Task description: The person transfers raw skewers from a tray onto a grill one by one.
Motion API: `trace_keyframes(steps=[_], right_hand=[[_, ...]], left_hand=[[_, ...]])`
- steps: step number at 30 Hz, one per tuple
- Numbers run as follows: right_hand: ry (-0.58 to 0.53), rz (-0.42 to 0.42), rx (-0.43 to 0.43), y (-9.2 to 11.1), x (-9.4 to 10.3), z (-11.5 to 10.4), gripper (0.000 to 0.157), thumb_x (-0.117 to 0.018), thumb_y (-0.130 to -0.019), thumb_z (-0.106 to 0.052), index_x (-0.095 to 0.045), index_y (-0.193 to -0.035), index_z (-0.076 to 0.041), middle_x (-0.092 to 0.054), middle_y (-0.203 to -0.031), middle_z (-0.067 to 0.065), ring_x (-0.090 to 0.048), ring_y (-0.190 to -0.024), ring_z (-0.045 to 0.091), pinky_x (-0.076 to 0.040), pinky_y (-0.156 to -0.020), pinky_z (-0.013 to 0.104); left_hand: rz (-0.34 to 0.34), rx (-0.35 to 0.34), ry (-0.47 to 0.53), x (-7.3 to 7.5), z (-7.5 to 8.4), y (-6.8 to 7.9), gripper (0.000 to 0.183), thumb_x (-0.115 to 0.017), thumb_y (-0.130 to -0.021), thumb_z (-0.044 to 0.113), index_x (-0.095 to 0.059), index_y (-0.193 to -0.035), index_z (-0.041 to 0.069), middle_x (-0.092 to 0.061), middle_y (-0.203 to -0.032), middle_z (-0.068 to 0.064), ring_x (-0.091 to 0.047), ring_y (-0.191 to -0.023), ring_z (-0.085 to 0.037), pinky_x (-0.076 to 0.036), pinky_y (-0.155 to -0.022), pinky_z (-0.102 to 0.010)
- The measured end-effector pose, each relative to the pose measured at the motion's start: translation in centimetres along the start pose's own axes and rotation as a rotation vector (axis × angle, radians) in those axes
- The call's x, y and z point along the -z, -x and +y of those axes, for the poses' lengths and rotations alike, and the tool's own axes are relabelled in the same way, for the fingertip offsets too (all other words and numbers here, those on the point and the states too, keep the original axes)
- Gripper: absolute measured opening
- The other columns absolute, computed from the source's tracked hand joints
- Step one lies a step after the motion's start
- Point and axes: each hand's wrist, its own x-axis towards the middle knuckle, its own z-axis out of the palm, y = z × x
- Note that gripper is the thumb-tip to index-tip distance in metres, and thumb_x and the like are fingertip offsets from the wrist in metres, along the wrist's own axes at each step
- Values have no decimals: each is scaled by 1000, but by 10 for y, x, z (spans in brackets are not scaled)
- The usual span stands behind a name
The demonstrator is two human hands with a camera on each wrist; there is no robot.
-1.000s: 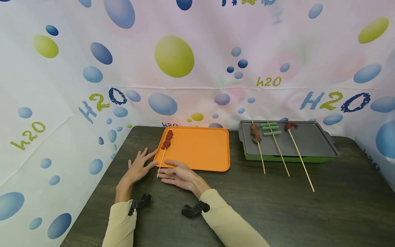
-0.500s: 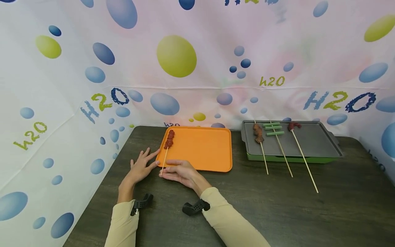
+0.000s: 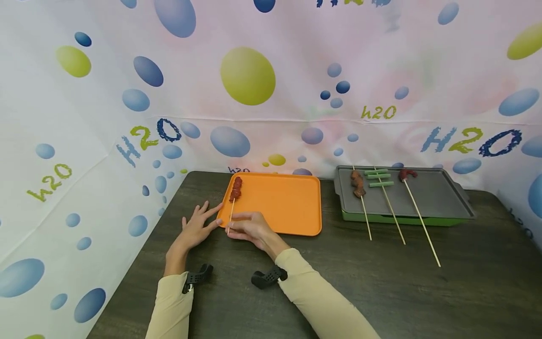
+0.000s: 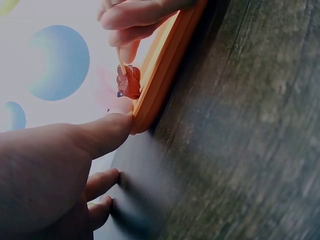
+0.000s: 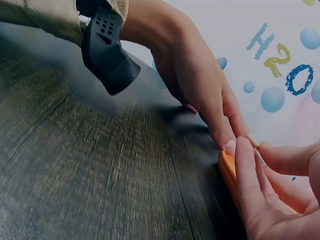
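Note:
A skewer with red meat chunks [image 3: 235, 189] lies along the left side of an orange tray [image 3: 283, 202]. My right hand [image 3: 254, 230] pinches its thin stick between thumb and fingers at the tray's front edge; in the right wrist view the stick's end [image 5: 252, 140] pokes out of the pinch. My left hand [image 3: 195, 231] has its fingers spread, with thumb and index finger touching the tray's front left corner. The left wrist view has the meat [image 4: 129, 82] just beyond the thumb.
Right of the tray stands a grey griddle [image 3: 432, 193] on a green base. It carries a brown meat skewer [image 3: 357, 183], a skewer of green pieces [image 3: 378, 178] and a dark red curled one [image 3: 407, 174]. Their sticks overhang the front edge. A patterned curtain [image 3: 271, 94] hangs behind.
My right hand's fingers have closed from loosely spread to a pinch on the skewer's stick. The skewer has shifted a little farther up the tray. The left hand stays at the tray's corner.

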Motion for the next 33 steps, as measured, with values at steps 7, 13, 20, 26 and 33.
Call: trace_keyframes(steps=[7,13,20,26,33], right_hand=[[48,15,-6,1,2,-3,44,-67,-96,6,-58,-139,6,-71,-115,27,-76,-90,23,-60,-84,37],[88,-9,23,9,7,-2,44,-66,-96,5,-57,-139,6,-69,-120,29,-75,-97,28,-60,-84,37],[158,-7,76,25,18,-3,43,-65,-97,4,-58,-140,5,-70,-117,28,-75,-97,30,-61,-80,36],[257,-34,150,41,31,-3,40,-65,-98,4,-59,-138,6,-69,-117,31,-75,-98,33,-62,-77,36],[322,-74,218,72,49,-12,41,-65,-99,3,-58,-139,7,-68,-117,32,-74,-99,33,-62,-79,37]], left_hand=[[3,6,4,0,2,0,60,-57,-106,37,-41,-159,14,-15,-165,-32,-2,-150,-58,7,-105,-83],[-2,18,-11,0,2,0,59,-56,-107,37,-40,-159,14,-14,-166,-31,-1,-151,-57,7,-106,-83],[1,27,-16,0,1,1,59,-57,-106,36,-41,-158,13,-14,-165,-31,-2,-150,-57,7,-106,-83],[11,19,-17,1,0,2,60,-58,-106,36,-41,-158,11,-15,-165,-32,-3,-150,-58,7,-106,-83],[8,-7,4,0,2,3,59,-57,-106,34,-40,-158,10,-14,-165,-32,-1,-150,-59,8,-105,-83]])
